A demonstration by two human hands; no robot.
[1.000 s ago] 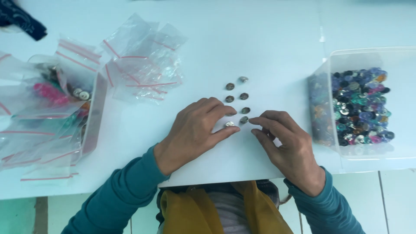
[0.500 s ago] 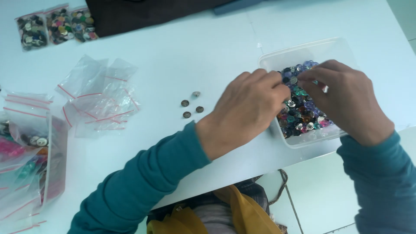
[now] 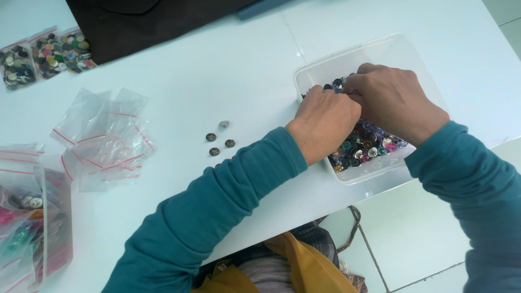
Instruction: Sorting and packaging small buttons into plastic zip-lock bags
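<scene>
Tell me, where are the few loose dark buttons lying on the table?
In the head view the loose dark buttons lie mid-table, between the pile of empty zip bags and the left hand reaching into the clear button box.

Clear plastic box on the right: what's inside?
The clear plastic box holds mixed coloured buttons. Both hands, left hand and right hand, cover the middle; their fingers are hidden.

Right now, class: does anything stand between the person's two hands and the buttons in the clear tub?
Nothing visible does. The left hand and right hand are both already inside the open clear tub, fingers down among the mixed buttons. No lid covers it.
</scene>
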